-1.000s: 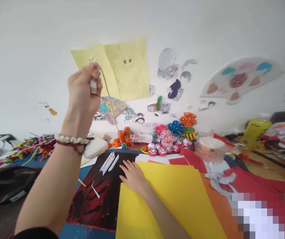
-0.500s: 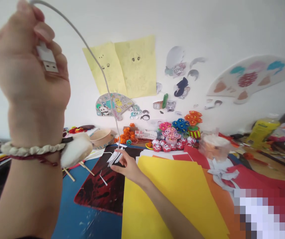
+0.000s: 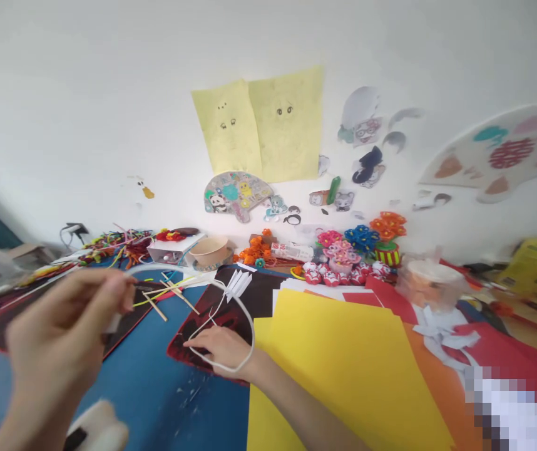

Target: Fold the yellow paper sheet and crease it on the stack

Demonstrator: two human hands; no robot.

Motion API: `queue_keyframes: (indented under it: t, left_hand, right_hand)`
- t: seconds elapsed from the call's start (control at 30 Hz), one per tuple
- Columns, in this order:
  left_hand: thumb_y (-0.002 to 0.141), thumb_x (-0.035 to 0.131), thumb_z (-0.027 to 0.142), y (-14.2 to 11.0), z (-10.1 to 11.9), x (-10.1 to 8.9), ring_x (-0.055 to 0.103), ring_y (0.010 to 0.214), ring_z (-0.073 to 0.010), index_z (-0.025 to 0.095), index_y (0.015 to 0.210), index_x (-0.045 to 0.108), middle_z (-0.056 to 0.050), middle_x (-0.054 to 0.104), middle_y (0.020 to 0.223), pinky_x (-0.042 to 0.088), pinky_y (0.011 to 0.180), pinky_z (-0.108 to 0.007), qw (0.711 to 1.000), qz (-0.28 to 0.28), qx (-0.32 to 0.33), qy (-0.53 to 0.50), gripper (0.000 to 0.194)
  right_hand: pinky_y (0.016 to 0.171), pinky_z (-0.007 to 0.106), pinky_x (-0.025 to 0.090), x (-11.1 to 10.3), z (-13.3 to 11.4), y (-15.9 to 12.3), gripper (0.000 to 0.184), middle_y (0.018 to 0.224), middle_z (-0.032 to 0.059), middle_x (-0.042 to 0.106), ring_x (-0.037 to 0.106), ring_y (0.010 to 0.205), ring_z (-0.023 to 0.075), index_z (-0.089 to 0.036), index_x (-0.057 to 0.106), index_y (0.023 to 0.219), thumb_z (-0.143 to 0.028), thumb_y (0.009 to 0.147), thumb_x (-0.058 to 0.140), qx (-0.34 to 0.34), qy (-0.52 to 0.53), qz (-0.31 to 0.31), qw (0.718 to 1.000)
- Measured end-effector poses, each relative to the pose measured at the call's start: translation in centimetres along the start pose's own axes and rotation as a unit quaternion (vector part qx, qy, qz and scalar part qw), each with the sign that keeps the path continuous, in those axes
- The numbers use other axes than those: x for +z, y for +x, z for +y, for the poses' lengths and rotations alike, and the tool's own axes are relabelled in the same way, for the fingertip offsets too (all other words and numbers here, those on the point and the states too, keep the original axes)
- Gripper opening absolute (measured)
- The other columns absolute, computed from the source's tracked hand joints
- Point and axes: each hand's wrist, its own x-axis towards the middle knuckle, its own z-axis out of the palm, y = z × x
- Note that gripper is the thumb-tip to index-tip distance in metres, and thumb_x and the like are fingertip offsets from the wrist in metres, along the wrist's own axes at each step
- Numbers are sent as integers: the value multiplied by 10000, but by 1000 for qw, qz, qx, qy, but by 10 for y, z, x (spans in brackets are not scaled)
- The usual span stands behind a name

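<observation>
My left hand is low at the left, fingers pinched on one end of a thin white cable. The cable arcs right and loops down over my right hand, which rests closed on the dark red-and-black sheet, holding the cable's other part. A white fluffy ball hangs by my left wrist. A small white folded paper piece lies just beyond the loop.
A big yellow sheet lies over orange and red sheets at the right. Paper flowers, a plastic tub, a paper bowl, pipe cleaners and wooden sticks crowd the back of the blue table. Drawings hang on the wall.
My left hand dropped from high up to table height with the cable end. My right hand moved back toward me and closed on the cable, which now forms a loop.
</observation>
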Motion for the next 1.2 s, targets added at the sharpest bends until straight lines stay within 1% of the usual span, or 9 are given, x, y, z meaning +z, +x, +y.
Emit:
queue_keyframes:
  t: [0.13,0.27,0.37,0.5,0.6,0.73,0.93,1.07,1.2]
  left_hand:
    - [787,486,527,-41,-83,-10,561,477,-113,220,785,624,34,634,583,402,485,-193,950,-202,-84,222,336]
    - [905,329,411,-41,-155,-8,678,728,-194,224,964,623,-31,727,831,434,573,-237,851,-279,-161,415,353]
    - [913,336,351,-29,-178,2,674,881,-258,188,1056,631,-102,720,995,467,644,-297,803,-339,-130,472,366]
    - [877,372,232,-26,-172,18,574,1100,-343,141,1171,613,-157,650,1171,446,835,-446,787,-376,-46,487,391]
    - [899,316,198,-29,-151,35,588,1081,-328,139,1206,595,-166,644,1185,437,857,-466,785,-369,6,498,419]
    - [912,376,252,-28,-125,70,633,1036,-275,200,1065,671,-108,691,1120,450,875,-407,803,-418,48,422,337]
    - [901,443,175,-5,-125,162,648,1005,-219,230,1117,647,-79,685,1115,487,819,-313,809,-447,103,367,303]
    - [920,526,260,12,-129,228,625,993,-203,176,1166,588,-79,636,1144,513,850,-391,794,-471,161,350,267]
    - [903,570,338,24,-130,269,607,1003,-201,148,1108,597,-76,620,1127,514,871,-427,769,-492,210,349,281]
  right_hand:
    - [932,350,427,-14,12,-18,555,1167,95,672,589,1072,228,-171,578,1279,17,765,490,-15,-162,-22,986]
    - [912,321,438,-25,21,-30,401,1122,84,678,590,1037,205,-187,610,1227,-89,867,463,22,-107,20,994]
    - [929,330,435,-28,24,-36,337,1089,72,680,588,1036,203,-184,638,1168,-133,891,454,77,-17,66,995]
    - [823,324,496,-30,19,-45,353,1025,79,666,623,876,177,-170,556,1250,-299,960,402,150,94,129,976]
    - [921,363,473,-28,7,-48,520,1251,119,563,573,1062,206,-176,400,1387,-400,926,488,138,71,167,974]
    - [1038,463,386,-16,2,-43,552,1351,155,501,463,1241,292,-130,407,1390,-293,883,553,84,-94,80,989]
    - [1045,375,399,0,25,-37,413,1306,180,529,488,1233,254,-81,533,1251,-75,847,447,42,-187,0,981]
    - [1002,321,433,-4,31,-45,512,1325,130,509,514,1191,226,-141,524,1249,-28,751,491,36,-179,-6,983]
    - [1038,324,400,-5,33,-52,506,1334,107,499,465,1235,222,-161,506,1257,-48,764,487,20,-181,9,983]
